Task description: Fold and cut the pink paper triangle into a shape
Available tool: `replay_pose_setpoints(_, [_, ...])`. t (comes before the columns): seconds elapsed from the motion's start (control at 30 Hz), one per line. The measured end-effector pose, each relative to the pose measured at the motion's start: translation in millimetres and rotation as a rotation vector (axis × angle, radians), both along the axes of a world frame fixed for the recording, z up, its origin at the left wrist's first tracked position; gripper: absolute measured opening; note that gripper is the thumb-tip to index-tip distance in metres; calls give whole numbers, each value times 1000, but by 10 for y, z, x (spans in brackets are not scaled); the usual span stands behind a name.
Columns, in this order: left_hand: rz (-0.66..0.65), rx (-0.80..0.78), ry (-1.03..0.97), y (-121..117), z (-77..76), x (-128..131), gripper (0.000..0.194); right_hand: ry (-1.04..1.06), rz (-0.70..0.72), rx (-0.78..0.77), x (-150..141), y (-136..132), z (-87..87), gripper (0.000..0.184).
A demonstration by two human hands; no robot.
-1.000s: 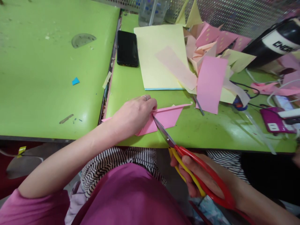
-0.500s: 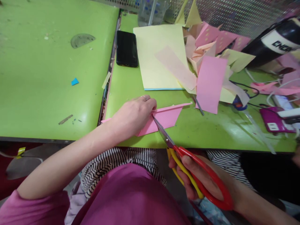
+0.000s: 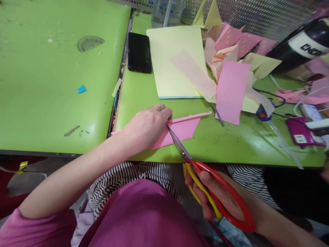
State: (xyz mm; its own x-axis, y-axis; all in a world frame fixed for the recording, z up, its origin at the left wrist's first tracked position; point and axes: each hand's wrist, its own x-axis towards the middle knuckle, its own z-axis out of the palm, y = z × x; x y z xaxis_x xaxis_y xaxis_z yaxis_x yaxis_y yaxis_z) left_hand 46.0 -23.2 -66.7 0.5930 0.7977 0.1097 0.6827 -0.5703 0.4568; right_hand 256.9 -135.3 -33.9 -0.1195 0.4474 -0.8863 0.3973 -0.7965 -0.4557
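My left hand (image 3: 151, 125) is closed on a folded pink paper (image 3: 183, 129) near the table's front edge, with its fingertips pinching the upper fold. A ring is on one finger. Below the table edge my right hand (image 3: 205, 193) grips a pair of scissors (image 3: 199, 167) with red and yellow handles. The blades point up and left, and their tips lie at the pink paper beside my left fingertips. Whether the tips are inside the fold I cannot tell. My left hand hides the left part of the paper.
Behind the hands lie a stack of pale yellow paper (image 3: 177, 82) and a black phone (image 3: 139, 53). To the right are a pink paper strip (image 3: 232, 92), folded paper pieces, a black bottle (image 3: 299, 48) and a magenta phone (image 3: 298, 132). A protractor (image 3: 90, 43) lies on the left table.
Hardly anything differs. Both hands, the scissors and the pink paper keep their places; the view has shifted very slightly.
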Motion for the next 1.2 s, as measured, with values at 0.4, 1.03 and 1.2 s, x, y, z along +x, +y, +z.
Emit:
replay_pose_setpoints(0.4, [0,0,-3,-1,6,-1,17,-58,65,22,-64,55,65,77])
replay_pose_setpoints(1.03, [-54,-28,-29,-6,29,-13,28,-1208,598,816,1143,496,45,50])
replay_pose_setpoints(1.2, [-90,-45,-36,14,36,-31,29,-1319,805,1428,864,472,9,48])
